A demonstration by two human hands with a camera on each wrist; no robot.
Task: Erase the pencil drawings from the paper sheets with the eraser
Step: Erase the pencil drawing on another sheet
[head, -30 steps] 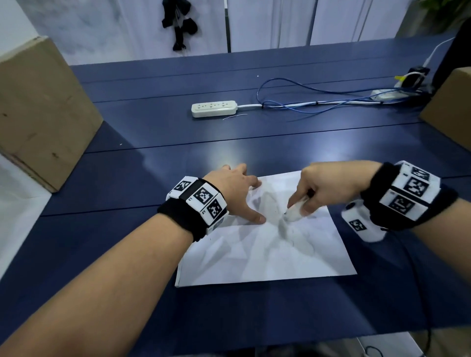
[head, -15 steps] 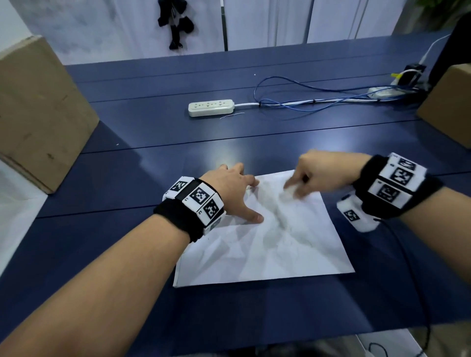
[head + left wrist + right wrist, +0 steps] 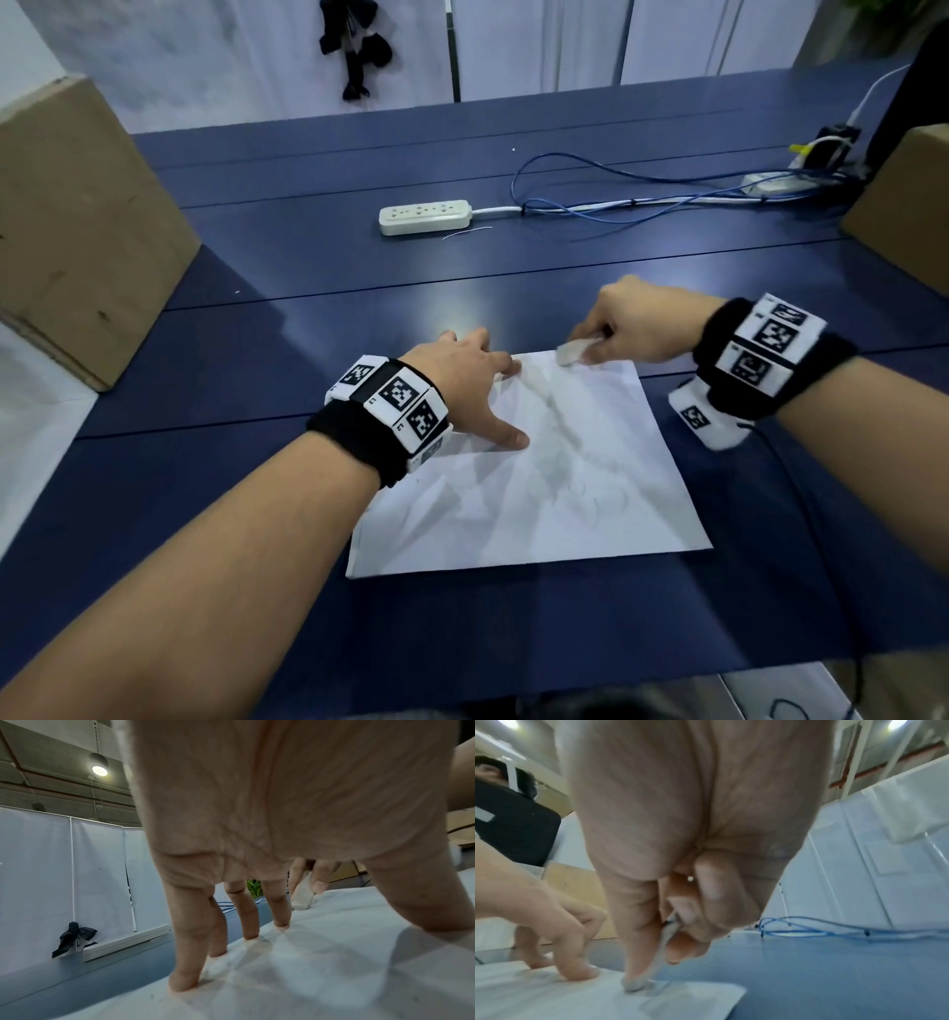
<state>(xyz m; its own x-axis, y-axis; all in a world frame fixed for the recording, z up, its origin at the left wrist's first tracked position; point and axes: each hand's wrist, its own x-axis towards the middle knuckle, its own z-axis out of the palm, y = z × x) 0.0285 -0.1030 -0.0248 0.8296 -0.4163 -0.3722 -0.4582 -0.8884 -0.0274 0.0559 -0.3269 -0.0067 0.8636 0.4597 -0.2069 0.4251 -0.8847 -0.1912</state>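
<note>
- Blue tabletop [image 3: 308,514], crumpled paper [image 3: 539,503] near the front edge.
- Left hand [image 3: 462,380] fingers spread flat, pinning it.
- Right hand [image 3: 637,329] pinches the eraser [image 3: 572,352], which has slid from mid-sheet to the far edge.
- Faint marks remain, so more rubbing probably.

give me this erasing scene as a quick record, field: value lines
surface: dark blue table
paper sheet: flat, creased, faint pencil marks remain
left hand: fingertips spread, pressing the sheet down
right hand: pinches the eraser
eraser: tip on the sheet at its far edge
background: power strip, blue cable, cardboard box
</note>
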